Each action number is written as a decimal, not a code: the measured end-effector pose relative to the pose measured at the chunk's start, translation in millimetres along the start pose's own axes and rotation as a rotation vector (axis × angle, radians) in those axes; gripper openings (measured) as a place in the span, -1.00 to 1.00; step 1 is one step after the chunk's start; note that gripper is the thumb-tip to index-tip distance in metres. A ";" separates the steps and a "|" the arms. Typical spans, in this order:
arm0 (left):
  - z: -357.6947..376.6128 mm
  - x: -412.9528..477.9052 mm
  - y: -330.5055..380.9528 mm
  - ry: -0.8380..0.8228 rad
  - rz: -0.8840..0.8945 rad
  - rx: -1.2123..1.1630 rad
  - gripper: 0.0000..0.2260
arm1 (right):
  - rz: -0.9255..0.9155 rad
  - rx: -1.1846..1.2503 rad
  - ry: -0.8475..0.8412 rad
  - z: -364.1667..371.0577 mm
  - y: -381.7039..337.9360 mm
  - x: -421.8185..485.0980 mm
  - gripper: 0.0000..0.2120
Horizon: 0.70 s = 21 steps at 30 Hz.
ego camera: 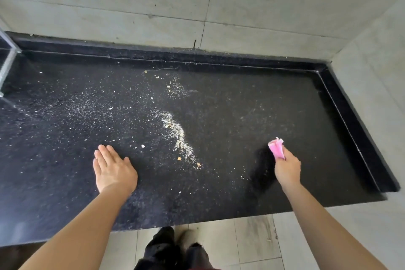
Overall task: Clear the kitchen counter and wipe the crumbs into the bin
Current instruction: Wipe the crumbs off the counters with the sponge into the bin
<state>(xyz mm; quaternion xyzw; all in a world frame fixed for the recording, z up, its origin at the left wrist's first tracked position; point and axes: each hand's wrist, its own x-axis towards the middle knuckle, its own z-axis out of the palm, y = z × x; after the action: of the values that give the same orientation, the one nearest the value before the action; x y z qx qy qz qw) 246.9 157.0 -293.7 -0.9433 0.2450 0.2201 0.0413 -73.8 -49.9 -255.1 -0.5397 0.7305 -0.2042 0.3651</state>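
Observation:
The black speckled counter point(241, 116) fills the view. A pale band of crumbs point(179, 136) runs down its middle, and finer crumbs are scattered to the left of it. My left hand point(112, 170) lies flat on the counter near the front edge, fingers straight, left of the crumb band. My right hand point(286, 169) grips a bunched pink cloth point(277, 148), which sticks out above my fist, to the right of the crumbs. No bin is in view.
A raised black lip point(341, 98) borders the counter at the back and right, against grey tiled walls point(241, 2). A metal frame point(8, 59) stands at the far left. Tiled floor point(252, 241) and my dark shoes point(173, 247) show below the front edge.

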 end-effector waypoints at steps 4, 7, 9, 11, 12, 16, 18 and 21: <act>2.2 1.8 -1.0 0.004 0.004 0.006 -0.48 | 0.227 -0.248 0.086 -14.9 32.0 -6.0 -0.39; 2.6 1.5 -1.2 0.002 0.015 0.001 -0.48 | 0.090 -0.260 0.086 15.5 36.0 -40.9 -0.34; 2.2 2.5 -2.8 0.003 0.026 -0.002 -0.48 | -0.015 -0.243 0.087 46.0 29.6 -72.9 -0.32; 0.4 2.9 -5.1 -0.006 0.037 -0.016 -0.47 | -0.099 -0.230 0.062 78.0 16.2 -104.8 -0.31; -0.7 3.4 -6.5 -0.007 0.048 -0.028 -0.47 | -0.134 -0.217 0.034 93.1 8.8 -118.9 -0.30; -2.4 3.0 -13.6 -0.021 0.102 -0.120 -0.46 | -0.246 0.016 -0.344 136.3 -23.7 -160.8 -0.51; -3.8 3.6 -21.4 -0.034 0.156 -0.179 -0.46 | -0.245 0.266 -0.348 138.0 -38.9 -169.4 -0.82; -5.5 8.2 -40.9 -0.047 0.255 -0.211 -0.48 | -0.096 0.349 -0.190 114.8 -37.7 -153.0 -0.81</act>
<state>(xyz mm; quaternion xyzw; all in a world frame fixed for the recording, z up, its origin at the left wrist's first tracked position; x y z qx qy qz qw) 275.2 188.2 -293.5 -0.8982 0.3371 0.2701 -0.0807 59.9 92.0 -255.7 -0.5195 0.6196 -0.2929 0.5103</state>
